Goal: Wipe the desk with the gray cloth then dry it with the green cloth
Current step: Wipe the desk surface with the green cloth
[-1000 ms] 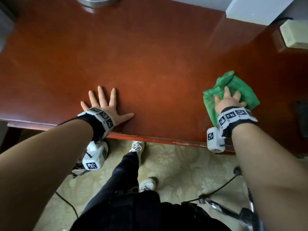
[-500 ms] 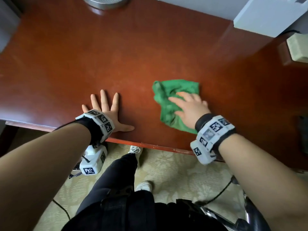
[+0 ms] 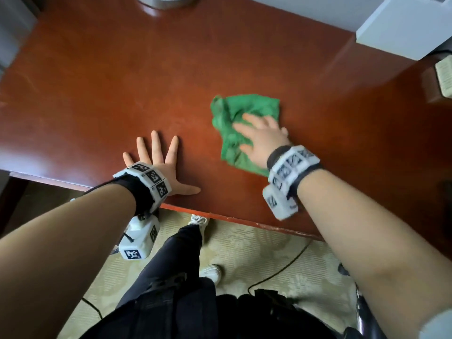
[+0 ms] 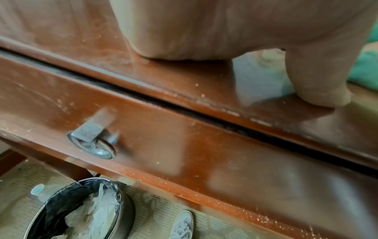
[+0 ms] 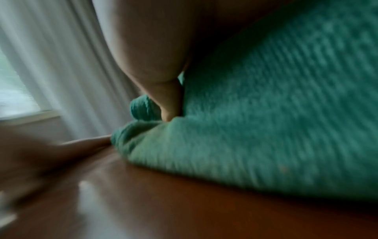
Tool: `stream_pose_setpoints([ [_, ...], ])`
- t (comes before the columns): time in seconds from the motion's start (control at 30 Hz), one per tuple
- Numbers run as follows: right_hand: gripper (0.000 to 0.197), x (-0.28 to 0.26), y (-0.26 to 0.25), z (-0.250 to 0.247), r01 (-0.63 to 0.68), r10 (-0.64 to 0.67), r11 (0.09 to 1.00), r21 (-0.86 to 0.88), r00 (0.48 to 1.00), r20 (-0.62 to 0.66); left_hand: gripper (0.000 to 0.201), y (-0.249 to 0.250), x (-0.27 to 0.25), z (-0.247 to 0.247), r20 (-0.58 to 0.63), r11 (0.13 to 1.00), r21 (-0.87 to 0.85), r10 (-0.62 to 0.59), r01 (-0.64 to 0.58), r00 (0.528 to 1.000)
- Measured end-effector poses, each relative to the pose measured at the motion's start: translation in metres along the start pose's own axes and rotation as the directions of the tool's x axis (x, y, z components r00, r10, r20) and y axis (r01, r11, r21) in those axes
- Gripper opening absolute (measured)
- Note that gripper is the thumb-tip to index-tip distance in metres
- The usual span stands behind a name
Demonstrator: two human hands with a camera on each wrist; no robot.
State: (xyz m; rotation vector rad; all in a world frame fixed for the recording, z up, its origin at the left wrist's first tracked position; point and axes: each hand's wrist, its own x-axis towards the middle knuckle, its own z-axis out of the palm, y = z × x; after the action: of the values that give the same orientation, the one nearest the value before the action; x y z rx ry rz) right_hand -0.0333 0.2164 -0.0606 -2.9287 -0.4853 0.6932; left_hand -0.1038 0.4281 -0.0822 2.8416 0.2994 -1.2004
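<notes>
Drying step in hand. Right hand (image 3: 263,139) lies flat, fingers extended, palm pressing bunched green cloth (image 3: 241,111) onto counter (image 3: 122,77), near front edge, about mid-width. Left hand (image 3: 160,165) spread flat, holding nothing, braced on counter by front edge, left of cloth. Gray cloth not in view. Advice: keep palm pressure even, overlap strokes, work front edge to back, unfold cloth for wider contact, shift left hand to dry beneath it.
</notes>
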Motion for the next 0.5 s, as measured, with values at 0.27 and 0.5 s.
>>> stream_pose_setpoints([
  [0.27,0.052,-0.055,0.039,0.004,0.026,-0.024,0.999,-0.027,0.998,0.066,0.139,-0.002,-0.002,0.001,-0.024,1.0,0.02,0.022,-0.022,0.999],
  [0.5,0.052,-0.022,0.044,0.01,-0.389,0.395,0.916,0.101,0.917,-0.053,0.138,0.0,0.001,0.004,-0.04,1.0,0.026,0.013,-0.011,0.999],
])
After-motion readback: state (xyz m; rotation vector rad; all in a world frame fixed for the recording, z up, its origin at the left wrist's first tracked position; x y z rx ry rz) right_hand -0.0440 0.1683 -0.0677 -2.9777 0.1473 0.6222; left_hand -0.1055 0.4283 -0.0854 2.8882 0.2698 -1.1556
